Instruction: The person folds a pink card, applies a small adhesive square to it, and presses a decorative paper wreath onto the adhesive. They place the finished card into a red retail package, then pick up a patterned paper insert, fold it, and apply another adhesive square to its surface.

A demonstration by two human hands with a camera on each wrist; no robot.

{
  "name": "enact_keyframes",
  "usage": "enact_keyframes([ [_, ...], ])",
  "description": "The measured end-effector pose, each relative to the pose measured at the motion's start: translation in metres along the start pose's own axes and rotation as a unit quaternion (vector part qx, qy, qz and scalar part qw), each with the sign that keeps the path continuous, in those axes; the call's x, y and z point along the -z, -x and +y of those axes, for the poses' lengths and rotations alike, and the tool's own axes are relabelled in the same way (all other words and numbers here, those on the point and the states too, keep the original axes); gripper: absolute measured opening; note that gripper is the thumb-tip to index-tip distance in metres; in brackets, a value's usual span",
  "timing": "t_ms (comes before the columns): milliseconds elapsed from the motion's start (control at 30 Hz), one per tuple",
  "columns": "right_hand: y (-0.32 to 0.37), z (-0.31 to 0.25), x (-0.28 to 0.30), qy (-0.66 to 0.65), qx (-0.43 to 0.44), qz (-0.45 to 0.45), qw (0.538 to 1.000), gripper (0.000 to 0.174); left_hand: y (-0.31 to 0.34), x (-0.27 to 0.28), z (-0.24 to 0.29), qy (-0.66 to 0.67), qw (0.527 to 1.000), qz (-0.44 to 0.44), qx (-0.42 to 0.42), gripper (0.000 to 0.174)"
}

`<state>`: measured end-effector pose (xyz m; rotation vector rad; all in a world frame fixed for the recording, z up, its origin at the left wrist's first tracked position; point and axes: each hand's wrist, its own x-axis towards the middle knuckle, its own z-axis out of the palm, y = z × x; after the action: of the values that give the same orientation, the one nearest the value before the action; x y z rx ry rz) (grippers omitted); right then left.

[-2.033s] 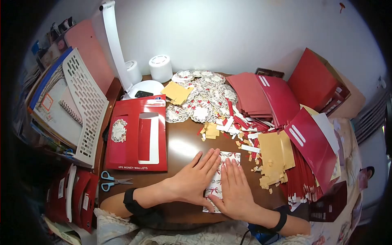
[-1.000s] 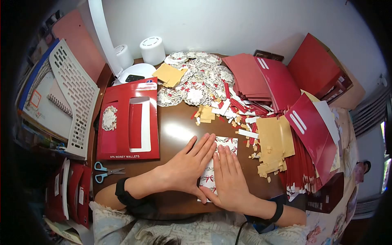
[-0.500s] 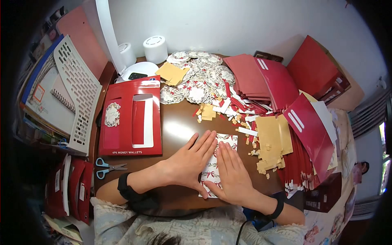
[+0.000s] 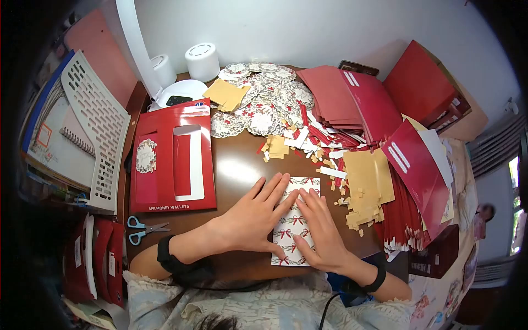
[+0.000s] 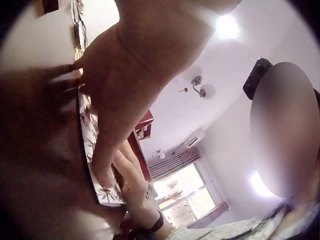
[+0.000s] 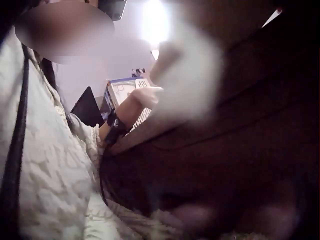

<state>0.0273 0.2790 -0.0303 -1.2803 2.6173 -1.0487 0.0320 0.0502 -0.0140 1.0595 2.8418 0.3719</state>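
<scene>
A long white paper piece printed with red bows and green sprigs (image 4: 297, 221) lies lengthwise on the brown table in front of the person. The left hand (image 4: 256, 214) rests along its left edge, fingers extended and thumb on the near part. From the right, the right hand (image 4: 324, 234) lies over the other edge with fingers straight and thumb spread toward the middle. The fingertips of both hands come close together near the far end. In the left wrist view the printed paper (image 5: 107, 196) runs beneath the hands. The right wrist view is mostly dark and blurred.
At left are a red money-wallet pack (image 4: 170, 198) and blue-handled scissors (image 4: 144, 230). Round floral cutouts (image 4: 261, 120) and paper scraps (image 4: 311, 137) lie beyond the paper. Kraft pieces (image 4: 366, 187) and red folders (image 4: 379, 104) fill the right. A white lamp (image 4: 140, 49) stands behind.
The hands keep to the same paper. The right hand has shifted slightly right and its thumb has moved off the left thumb, baring more of the print between them. The head view has tilted.
</scene>
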Motion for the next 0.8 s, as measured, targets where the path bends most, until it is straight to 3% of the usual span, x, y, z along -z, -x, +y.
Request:
enact_keyframes([
  [300, 0.003, 0.003, 0.0, -0.045, -0.007, 0.024, 0.999, 0.059, -0.002, 0.003, 0.001, 0.029, 0.999, -0.005, 0.012, 0.116],
  [567, 0.008, 0.004, 0.004, -0.068, -0.011, 0.141, 0.988, 0.042, -0.002, 0.003, 0.004, 0.031, 0.999, -0.006, 0.022, 0.11],
  [800, 0.026, 0.018, 0.05, 0.111, -0.097, 0.192, 0.97, 0.031, -0.01, 0.006, 0.003, 0.074, 0.997, -0.008, -0.001, 0.107],
])
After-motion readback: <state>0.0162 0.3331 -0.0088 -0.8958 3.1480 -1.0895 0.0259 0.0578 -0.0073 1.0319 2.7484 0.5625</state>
